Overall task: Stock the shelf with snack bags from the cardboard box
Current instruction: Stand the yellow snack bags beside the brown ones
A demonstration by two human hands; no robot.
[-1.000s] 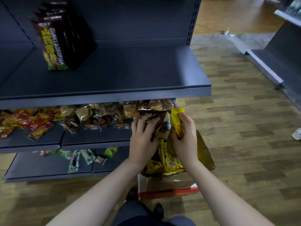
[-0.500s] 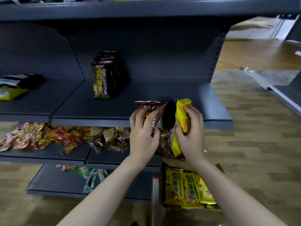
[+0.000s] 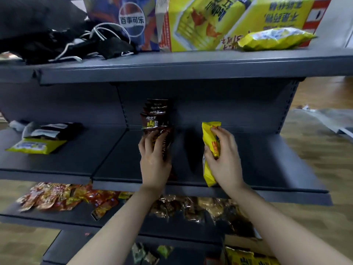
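While the left hand [image 3: 154, 161] grips a dark brown snack bag [image 3: 164, 144] at mid-frame, just before the upright row of brown bags [image 3: 155, 114] on the grey shelf [image 3: 267, 161], the right hand [image 3: 223, 155] pinches a yellow snack bag [image 3: 209, 169] upright, right of centre. The cardboard box [image 3: 246, 243] sits at the lower right edge.

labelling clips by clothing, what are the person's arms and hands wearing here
Nothing shows on them. Both forearms are bare as far as the bottom of the picture, with no sleeves in view. The left hand and right hand have no gloves, and no rings, watch or bracelet can be seen.
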